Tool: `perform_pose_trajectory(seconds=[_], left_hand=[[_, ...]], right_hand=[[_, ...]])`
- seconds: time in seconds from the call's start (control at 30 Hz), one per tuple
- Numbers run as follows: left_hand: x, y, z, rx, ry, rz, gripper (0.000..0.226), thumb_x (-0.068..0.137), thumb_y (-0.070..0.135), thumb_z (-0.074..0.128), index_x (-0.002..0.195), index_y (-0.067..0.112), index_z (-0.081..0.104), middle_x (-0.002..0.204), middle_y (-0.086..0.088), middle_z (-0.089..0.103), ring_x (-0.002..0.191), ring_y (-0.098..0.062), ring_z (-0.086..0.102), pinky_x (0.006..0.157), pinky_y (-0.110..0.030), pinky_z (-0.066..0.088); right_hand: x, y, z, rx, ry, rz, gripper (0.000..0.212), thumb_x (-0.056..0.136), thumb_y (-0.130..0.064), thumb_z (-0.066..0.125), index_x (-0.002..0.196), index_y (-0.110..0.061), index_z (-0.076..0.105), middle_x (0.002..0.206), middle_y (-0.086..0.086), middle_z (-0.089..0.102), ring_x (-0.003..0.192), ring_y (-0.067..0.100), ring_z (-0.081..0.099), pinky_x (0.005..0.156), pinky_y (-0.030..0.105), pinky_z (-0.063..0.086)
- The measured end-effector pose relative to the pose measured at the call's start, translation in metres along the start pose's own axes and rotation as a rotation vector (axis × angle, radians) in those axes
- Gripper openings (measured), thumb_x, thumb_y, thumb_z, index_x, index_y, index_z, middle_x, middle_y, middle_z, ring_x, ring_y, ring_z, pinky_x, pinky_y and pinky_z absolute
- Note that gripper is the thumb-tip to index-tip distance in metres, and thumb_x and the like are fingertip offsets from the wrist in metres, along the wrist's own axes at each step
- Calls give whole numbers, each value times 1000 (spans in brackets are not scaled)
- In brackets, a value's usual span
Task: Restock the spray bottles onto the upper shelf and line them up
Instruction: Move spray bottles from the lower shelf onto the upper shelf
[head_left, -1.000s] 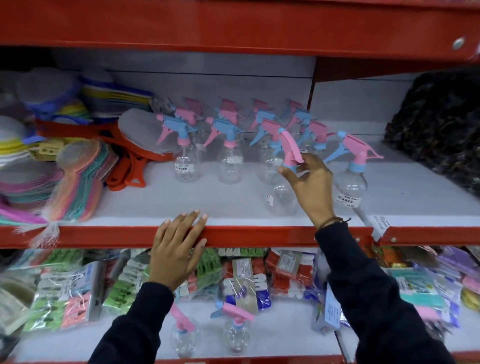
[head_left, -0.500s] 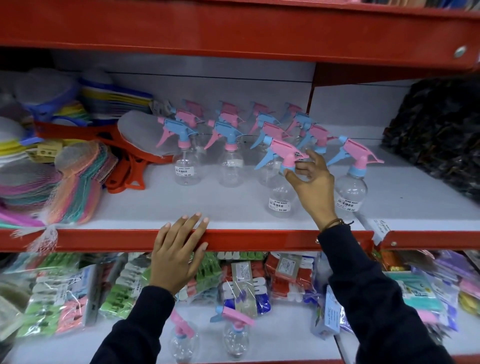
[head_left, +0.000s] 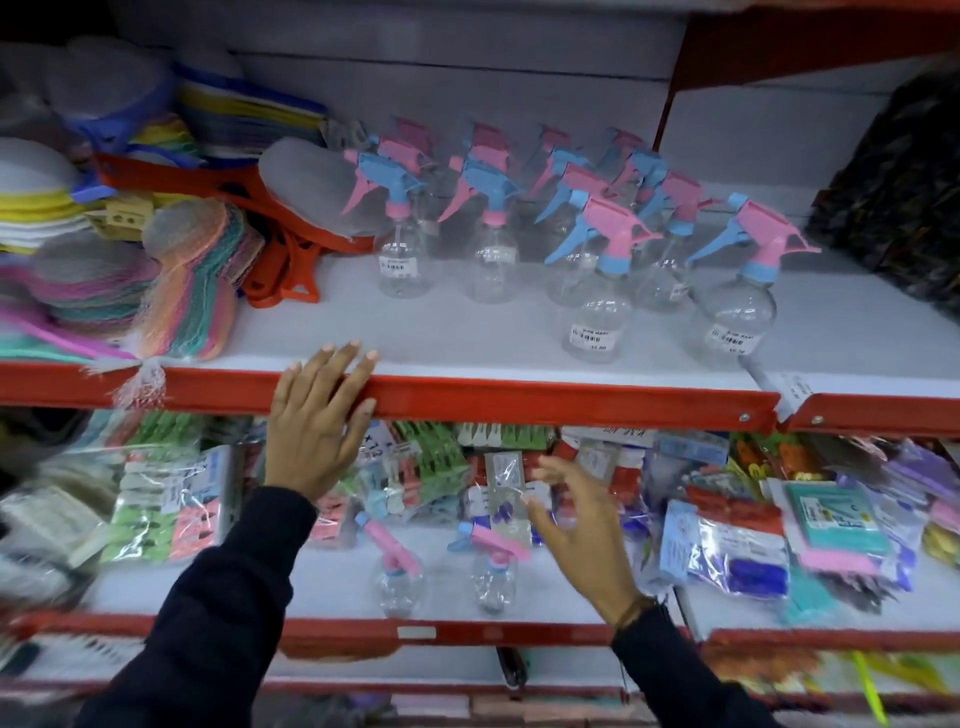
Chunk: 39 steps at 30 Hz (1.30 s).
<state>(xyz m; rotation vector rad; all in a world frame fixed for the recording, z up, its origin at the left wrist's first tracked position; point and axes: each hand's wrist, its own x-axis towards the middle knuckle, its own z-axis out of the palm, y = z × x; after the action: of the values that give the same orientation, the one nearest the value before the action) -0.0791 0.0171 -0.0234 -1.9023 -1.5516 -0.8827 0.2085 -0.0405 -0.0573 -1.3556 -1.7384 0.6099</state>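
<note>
Several clear spray bottles with pink and blue trigger heads stand in rows on the upper shelf. One bottle stands forward of the rows, and another stands to its right near the front. Two more spray bottles stand on the lower shelf. My left hand lies flat on the red front edge of the upper shelf, fingers spread. My right hand is open and empty in front of the lower shelf, just right of the two lower bottles.
Stacked coloured mesh scrubbers and orange plastic items fill the upper shelf's left. A dark patterned bundle sits at the right. Bagged clothes pegs and packets crowd the lower shelf behind the bottles.
My right hand let go of the forward bottle on the upper shelf and dropped down to the lower shelf. The view tilted downward. My left hand stayed on the shelf edge.
</note>
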Motion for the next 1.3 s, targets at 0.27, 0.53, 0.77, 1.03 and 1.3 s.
perform_pose_trajectory(seconds=[0.27, 0.53, 0.77, 1.03, 1.3], left_hand=[[-2, 1, 2, -45, 8, -15, 44, 96, 35, 39, 139, 23, 40, 141, -4, 48, 133, -22, 34, 112, -39, 19], [-1, 0, -1, -53, -5, -3, 45, 96, 33, 40, 139, 21, 40, 141, -3, 48, 133, -19, 33, 115, -33, 11], [-2, 0, 0, -62, -25, -12, 45, 97, 36, 37, 140, 23, 39, 140, -2, 48, 134, -19, 34, 115, -34, 13], [-1, -3, -3, -65, -70, -7, 47, 97, 39, 34, 141, 24, 36, 140, -3, 49, 133, -19, 34, 116, -30, 7], [0, -5, -4, -71, -107, 1, 47, 98, 41, 30, 142, 26, 34, 142, 0, 47, 135, -18, 34, 116, -30, 7]], right_hand=[[-16, 64, 56, -70, -422, 264, 57, 72, -23, 76, 123, -14, 51, 121, 3, 57, 105, 17, 53, 84, 21, 41], [-15, 45, 46, 100, -323, 227, 36, 70, -14, 78, 89, -38, 59, 92, -1, 66, 84, 17, 60, 66, 14, 43], [5, -40, -27, 243, -62, 61, 33, 59, -49, 76, 89, -45, 63, 85, -1, 70, 75, 31, 63, 67, 42, 54], [82, -147, -70, 363, 316, -201, 27, 68, -31, 77, 91, -35, 63, 92, -2, 69, 85, 24, 64, 72, 33, 54], [162, -138, -15, 268, 426, -125, 26, 72, -29, 77, 89, -19, 60, 79, -3, 62, 72, 11, 58, 62, 10, 42]])
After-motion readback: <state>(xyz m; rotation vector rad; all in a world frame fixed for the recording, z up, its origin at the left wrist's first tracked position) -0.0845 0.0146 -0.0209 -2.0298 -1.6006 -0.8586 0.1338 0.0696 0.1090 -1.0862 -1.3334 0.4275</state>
